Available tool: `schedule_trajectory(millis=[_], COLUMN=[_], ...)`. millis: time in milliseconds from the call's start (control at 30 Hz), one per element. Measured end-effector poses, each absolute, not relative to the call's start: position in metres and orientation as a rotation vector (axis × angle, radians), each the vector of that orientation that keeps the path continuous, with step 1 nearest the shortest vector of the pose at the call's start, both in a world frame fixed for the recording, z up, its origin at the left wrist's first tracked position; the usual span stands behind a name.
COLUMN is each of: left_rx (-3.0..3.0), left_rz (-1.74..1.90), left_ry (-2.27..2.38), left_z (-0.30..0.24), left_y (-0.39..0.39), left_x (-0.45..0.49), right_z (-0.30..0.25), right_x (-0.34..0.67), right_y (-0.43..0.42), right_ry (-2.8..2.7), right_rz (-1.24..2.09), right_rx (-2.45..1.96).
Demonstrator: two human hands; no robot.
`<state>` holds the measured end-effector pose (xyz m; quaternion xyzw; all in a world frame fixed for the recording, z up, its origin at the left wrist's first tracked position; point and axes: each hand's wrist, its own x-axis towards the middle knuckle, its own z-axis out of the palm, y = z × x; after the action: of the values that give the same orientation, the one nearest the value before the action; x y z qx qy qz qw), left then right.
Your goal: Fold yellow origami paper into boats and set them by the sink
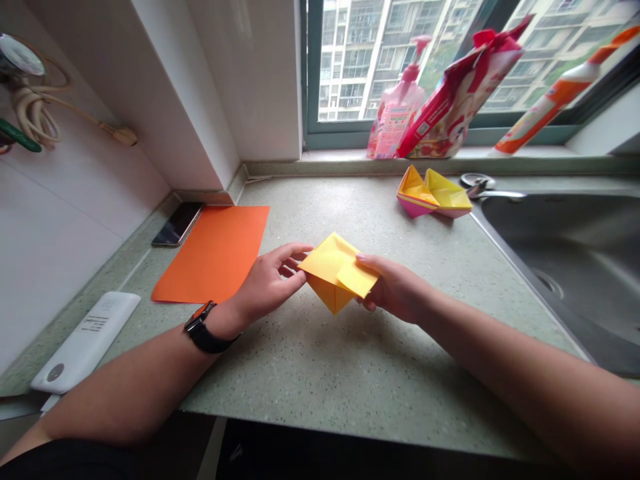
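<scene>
Two sides of folded yellow origami paper (336,270) pinched: left hand (267,280) at one, right hand (395,288) at other.

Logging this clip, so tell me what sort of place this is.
Likely a home kitchen: a steel sink set in a speckled stone countertop, a pink pump bottle on the sill, and apartment towers outside the window.

Daylight comes thru the window (350,67) ahead, bright & a bit washed out. Soft, diffuse shadows lie under the left hand (265,283) & right hand (395,287) on the table (320,373). Dull sheen on the steel sink (565,267). Wide-angle bend curves lines at edges. Mostly sharp, no obvious blur.
</scene>
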<state>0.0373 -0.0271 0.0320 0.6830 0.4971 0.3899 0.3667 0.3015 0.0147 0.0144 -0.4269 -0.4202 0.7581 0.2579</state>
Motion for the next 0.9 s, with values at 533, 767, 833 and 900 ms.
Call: schedule_trajectory(millis=[533, 767, 833, 900], left_rx=[1.556, 1.383, 1.333, 1.29], left_rz=[0.733, 0.752, 0.744, 0.725], left_ry=[1.099, 1.052, 1.061, 1.084], left_z=[0.032, 0.034, 0.032, 0.03], left_y=[-0.026, -0.028, -0.028, -0.027], left_x=[0.039, 0.04, 0.04, 0.04], right_z=[0.007, 0.014, 0.015, 0.015], right_x=[0.301, 0.302, 0.301, 0.301], right_y=[0.009, 0.011, 0.01, 0.01], right_ry=[-1.302, -1.418, -1.506, -1.596], right_rz=[2.033, 1.947, 1.908, 1.857], right_rx=[-1.061, -1.077, -1.055, -1.039])
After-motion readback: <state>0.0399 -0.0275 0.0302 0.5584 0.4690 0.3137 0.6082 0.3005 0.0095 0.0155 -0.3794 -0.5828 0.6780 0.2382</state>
